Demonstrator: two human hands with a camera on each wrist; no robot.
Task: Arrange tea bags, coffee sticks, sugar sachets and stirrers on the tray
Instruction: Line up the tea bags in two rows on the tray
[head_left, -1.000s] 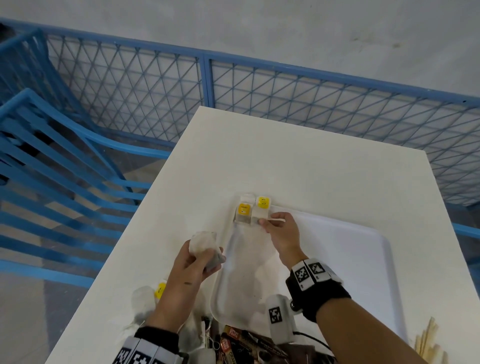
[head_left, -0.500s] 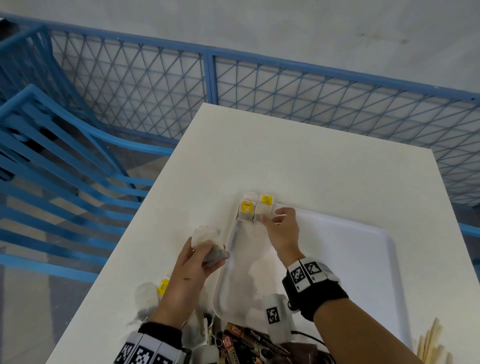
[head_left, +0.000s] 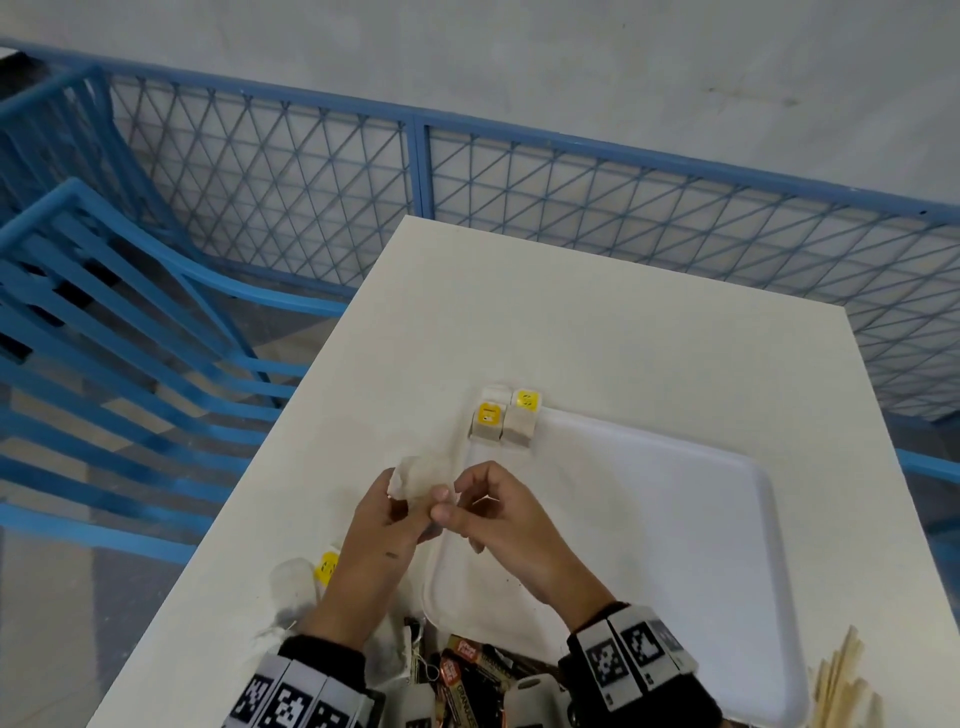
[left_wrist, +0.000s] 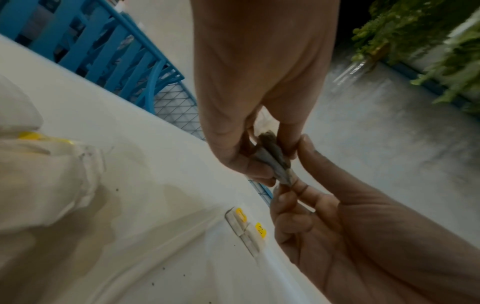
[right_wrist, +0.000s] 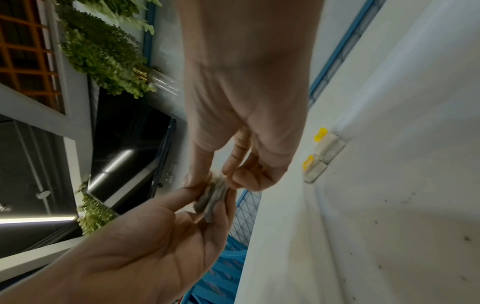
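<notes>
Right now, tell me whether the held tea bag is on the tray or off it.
Off it: both hands pinch the pale tea bag in the air above the white plastic tray.

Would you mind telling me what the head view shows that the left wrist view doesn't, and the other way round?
Only the head view shows the wooden stirrers at the table's near right and the coffee sticks between the wrists. Only the left wrist view shows the held tea bag's dark contents and green foliage behind. Both show the left hand and right hand pinching that bag, and two yellow-tagged tea bags at the tray's far corner.
</notes>
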